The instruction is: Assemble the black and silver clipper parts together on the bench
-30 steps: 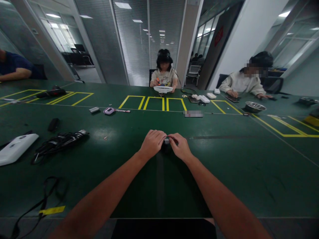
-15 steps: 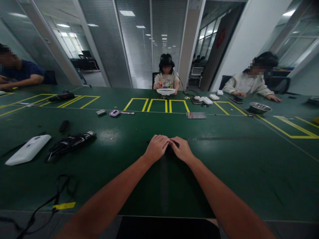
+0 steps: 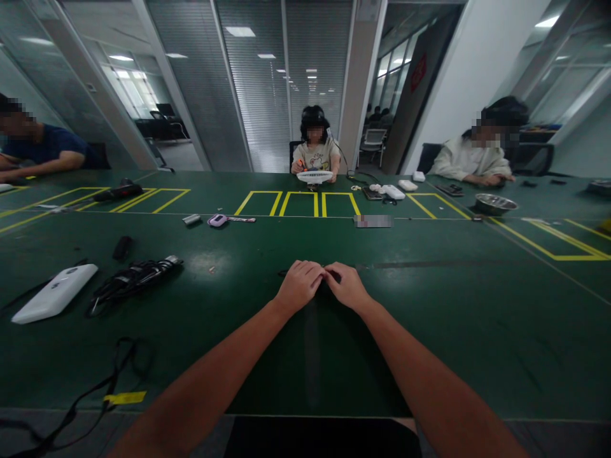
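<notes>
Your left hand (image 3: 301, 283) and right hand (image 3: 347, 283) meet over the table (image 3: 429, 337), in from the middle of its near edge, fingers curled, fingertips together. A dark thing (image 3: 282, 273) is there, mostly hidden, a thin end showing past your left hand; whether either grip is closed on it cannot be told. Work seems under way; no finished result shows, and how much remains is hidden by your hands.

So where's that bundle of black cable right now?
In the head view, the black cable bundle lies on the green table, to the left of the person's left hand and just right of the white device.
</notes>
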`<state>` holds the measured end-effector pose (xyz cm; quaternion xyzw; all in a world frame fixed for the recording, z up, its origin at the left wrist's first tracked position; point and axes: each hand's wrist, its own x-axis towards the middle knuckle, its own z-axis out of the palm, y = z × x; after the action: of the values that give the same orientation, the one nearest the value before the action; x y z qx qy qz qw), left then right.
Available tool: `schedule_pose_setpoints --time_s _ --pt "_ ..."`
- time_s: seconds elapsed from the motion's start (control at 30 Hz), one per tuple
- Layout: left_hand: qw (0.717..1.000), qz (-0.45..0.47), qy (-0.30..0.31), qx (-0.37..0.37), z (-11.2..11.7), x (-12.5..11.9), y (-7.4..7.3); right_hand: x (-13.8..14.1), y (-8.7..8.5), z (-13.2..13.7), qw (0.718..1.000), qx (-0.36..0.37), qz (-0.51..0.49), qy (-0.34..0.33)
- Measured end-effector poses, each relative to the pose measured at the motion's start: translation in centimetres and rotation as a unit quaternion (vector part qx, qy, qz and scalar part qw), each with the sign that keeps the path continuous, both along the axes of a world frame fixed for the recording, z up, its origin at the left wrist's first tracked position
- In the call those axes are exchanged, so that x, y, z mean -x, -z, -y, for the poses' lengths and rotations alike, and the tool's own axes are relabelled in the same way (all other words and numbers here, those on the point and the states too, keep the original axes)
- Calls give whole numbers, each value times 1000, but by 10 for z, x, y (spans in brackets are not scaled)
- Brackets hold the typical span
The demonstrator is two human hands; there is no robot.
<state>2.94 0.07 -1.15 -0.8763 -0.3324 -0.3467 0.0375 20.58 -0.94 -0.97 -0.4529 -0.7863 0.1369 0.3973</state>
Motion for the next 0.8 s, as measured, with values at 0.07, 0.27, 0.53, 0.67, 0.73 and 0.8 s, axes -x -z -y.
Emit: schedule_pose_setpoints --time_s 0.07,0.27,0.53,0.67,0.73,0.8 --pt "1000 0 3 6 1 0 0 0 0 0 1000 2 -2 2" --pt "999 -6 0 40 2 4 -5 -5 0 -4 1000 7 -10 14" --pt "991 -25 -88 99 -9 14 -8 -31 12 -24 991 52 -36 119" --pt "988 -42 -77 127 -17 14 -6 -32 17 -29 989 83 -28 121" --pt "986 -45 -73 141 -20 13 -5 -30 18 -30 990 86 -20 112" --pt "985 -45 -70 153 -22 12 -4 -29 18 -31 991 81 -17 105"
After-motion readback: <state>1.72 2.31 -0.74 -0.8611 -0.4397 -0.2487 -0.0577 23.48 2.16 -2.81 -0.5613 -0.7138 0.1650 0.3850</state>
